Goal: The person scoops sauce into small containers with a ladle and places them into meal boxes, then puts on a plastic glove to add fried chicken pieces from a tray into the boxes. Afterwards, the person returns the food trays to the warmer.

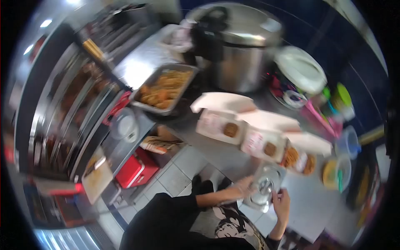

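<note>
A shiny rectangular metal lid (261, 192), with what looks like a recessed centre, is held at the counter's front edge, close to my body. My left hand (241, 189) grips its left side; the fingers are blurred and partly hidden. My right hand (282, 204) closes its fingers on the lid's right side. Just beyond it stand open paper boxes: a left box (204, 125) and a middle box (251, 141), each with a brown round piece inside. The right box (301, 160) holds orange-brown food.
A metal tray of noodle-like food (164, 89) lies left of a large steel pot (239, 62). A white oval plate (302, 68) leans at the back. Plastic tubs (333, 173) stand at right. A glass cabinet (71, 112) and red box (136, 168) are at left.
</note>
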